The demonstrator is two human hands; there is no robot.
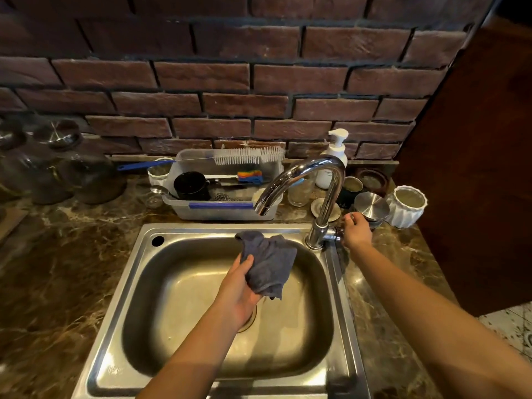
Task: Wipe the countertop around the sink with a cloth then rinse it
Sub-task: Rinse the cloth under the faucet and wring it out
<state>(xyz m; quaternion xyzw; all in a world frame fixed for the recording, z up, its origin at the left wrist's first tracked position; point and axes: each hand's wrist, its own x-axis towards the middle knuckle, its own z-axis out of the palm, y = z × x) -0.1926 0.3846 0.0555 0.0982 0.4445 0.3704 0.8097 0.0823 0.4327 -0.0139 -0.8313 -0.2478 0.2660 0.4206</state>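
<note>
cloth (267, 263): grey, bunched, hanging over sink | sink (178, 289): stainless, inset | countertop (57, 269): brown veined marble

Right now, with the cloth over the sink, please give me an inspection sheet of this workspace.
Surface: brown marble countertop, glossy; steel sink, no running water seen.
Job's things: grey cloth bunched over the basin, near the tap.
Clutter: plastic tub holding brush and black cup; soap bottle, white pot, glass jars.
Hands: left hand grips the cloth; right hand grips the tap handle.
Cables: nothing seen.
Surroundings: brick wall behind, wooden panel at right.
</note>
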